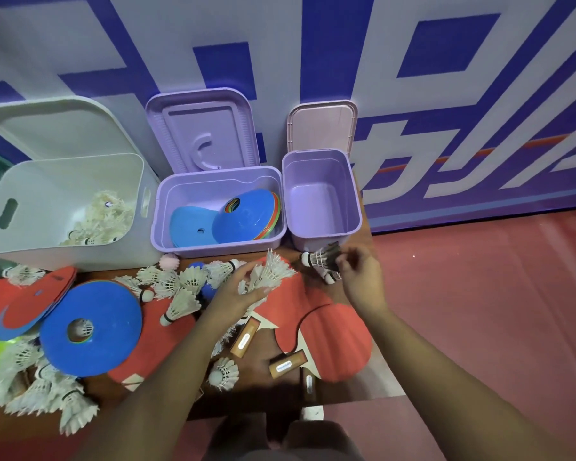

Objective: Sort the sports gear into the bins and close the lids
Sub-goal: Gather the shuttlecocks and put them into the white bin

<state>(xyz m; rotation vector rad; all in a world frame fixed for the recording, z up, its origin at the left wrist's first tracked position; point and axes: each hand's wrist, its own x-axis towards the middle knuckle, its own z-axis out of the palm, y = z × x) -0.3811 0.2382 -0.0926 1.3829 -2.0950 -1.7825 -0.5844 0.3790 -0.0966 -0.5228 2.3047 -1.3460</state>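
Your left forearm runs from 7 o'clock toward 1 o'clock. Your left hand grips a bunch of white shuttlecocks, fingers curled round them. Your right forearm comes from 5 o'clock toward 11 o'clock. Your right hand, back upward, pinches dark shuttlecocks at its fingertips. The two hands are near each other but apart.

Blue-white wall, red floor, seemingly wooden table
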